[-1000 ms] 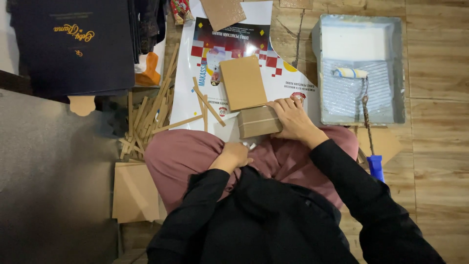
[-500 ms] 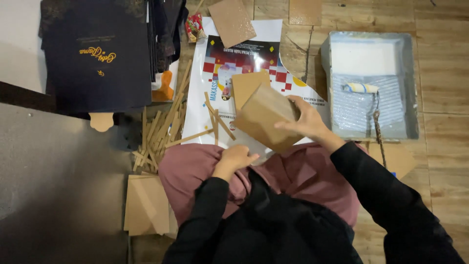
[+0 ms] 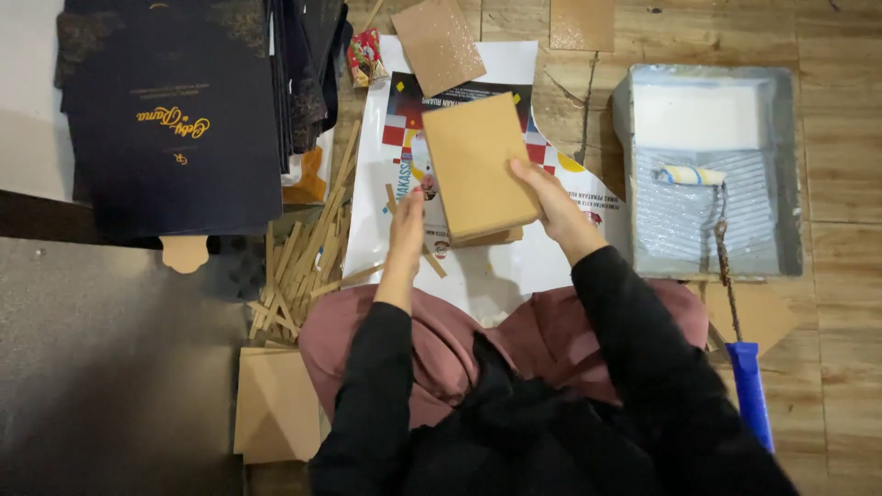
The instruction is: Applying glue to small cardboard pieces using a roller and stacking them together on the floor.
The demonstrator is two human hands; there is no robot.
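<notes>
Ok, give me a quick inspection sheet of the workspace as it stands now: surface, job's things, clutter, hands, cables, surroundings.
Surface: wooden plank floor, with a printed poster sheet spread as a work mat.
Job's things: brown cardboard box, flat face up, over the poster.
Clutter: loose wooden strips; cardboard offcuts; flat brown board by the knee.
Hands: right hand grips the box's right edge; left hand is at its lower left, contact unclear.
Cables: nothing seen.
Surroundings: grey paint tray with a small roller; a blue handle; stack of dark printed covers; grey mat.
</notes>
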